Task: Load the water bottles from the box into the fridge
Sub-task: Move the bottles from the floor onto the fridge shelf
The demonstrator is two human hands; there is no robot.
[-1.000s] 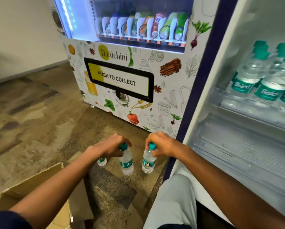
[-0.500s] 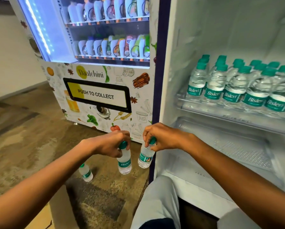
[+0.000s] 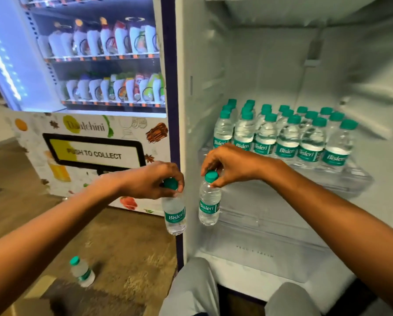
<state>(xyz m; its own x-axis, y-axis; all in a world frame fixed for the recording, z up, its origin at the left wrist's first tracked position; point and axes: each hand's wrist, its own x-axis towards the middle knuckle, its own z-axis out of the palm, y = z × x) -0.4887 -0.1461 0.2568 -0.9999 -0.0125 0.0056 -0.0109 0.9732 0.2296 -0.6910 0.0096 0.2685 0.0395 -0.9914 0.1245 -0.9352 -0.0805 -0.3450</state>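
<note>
Both hands have risen toward the open fridge (image 3: 282, 265), whose shelf (image 3: 341, 179) holds rows of bottles (image 3: 286, 135), the left hand (image 3: 150, 181) pinching the left bottle (image 3: 175, 215) by its cap, the right hand (image 3: 232, 165) pinching the right bottle (image 3: 209, 206) likewise, a spare bottle (image 3: 81, 271) lying on the floor (image 3: 127, 247).

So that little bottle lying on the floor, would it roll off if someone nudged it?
Probably. The bottle on the floor lies on its side and looks round, so a sideways nudge would likely roll it. It looks full and capped, so fairly heavy for its size. The thin clear plastic may dent under a squeeze.
</note>
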